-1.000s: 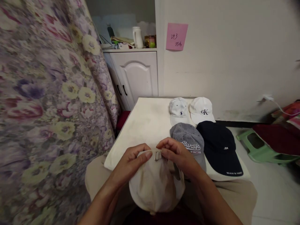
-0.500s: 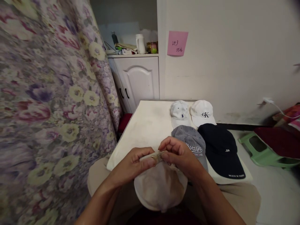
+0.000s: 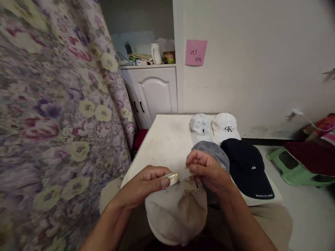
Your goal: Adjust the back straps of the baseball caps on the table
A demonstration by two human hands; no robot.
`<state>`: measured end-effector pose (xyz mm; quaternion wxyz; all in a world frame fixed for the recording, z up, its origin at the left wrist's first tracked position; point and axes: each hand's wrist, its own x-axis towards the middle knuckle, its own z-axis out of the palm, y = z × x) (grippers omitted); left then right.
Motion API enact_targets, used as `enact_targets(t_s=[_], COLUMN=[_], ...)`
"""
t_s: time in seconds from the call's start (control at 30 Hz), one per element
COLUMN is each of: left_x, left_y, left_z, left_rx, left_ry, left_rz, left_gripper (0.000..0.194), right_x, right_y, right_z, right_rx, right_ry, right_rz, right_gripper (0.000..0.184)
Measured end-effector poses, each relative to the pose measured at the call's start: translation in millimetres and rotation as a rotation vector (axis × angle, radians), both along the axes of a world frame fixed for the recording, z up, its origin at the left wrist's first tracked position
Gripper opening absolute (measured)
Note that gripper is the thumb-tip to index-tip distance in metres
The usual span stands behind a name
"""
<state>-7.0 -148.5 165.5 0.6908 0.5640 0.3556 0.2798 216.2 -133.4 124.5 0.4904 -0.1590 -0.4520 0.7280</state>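
A beige cap (image 3: 178,212) hangs below my hands in front of my body. My left hand (image 3: 150,181) is closed on the cap's back strap, thumb beside a gold-coloured metal buckle (image 3: 173,179). Between the thumb and fingers of my right hand (image 3: 206,170) is the pale strap (image 3: 185,175), pulled out to the right of the buckle. Behind my right hand lies a grey cap (image 3: 210,150), partly covered by it. A navy cap (image 3: 244,167) with a long brim is to its right.
The cream-topped table (image 3: 167,136) also bears a pale cap (image 3: 200,125) and a white cap (image 3: 225,125) at the back. A floral curtain (image 3: 60,122) hangs close on the left. A green stool (image 3: 288,167) stands at the right.
My right hand has drawn slightly to the right, with the strap stretched between my hands. The gold buckle now shows more fully, and the cap has shifted slightly lower.
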Motion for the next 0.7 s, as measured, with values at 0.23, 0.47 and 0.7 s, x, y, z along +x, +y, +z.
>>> enact_targets(t_s=[0.23,0.47,0.7], left_x=[-4.2,-8.4,-16.4], left_y=[-3.1,6.0,18.8], left_z=[2.8,0.1,-29.4], left_rx=[-0.182,-0.222,-0.287], left_ry=[-0.240,-0.410,-0.472], left_rz=[0.095,0.287,0.138], left_gripper=[0.030,0.030,0.029], right_x=[-0.4,1.7,-12.2], right_y=[8.7,6.1,3.1], right_z=[-17.6,-37.1,-38.2], right_rx=[-0.025,-0.033,-0.177], right_ry=[0.055,0.060,0.320], right_rz=[0.070,0.340,0.219], right_gripper=[0.024,0.044,0.036])
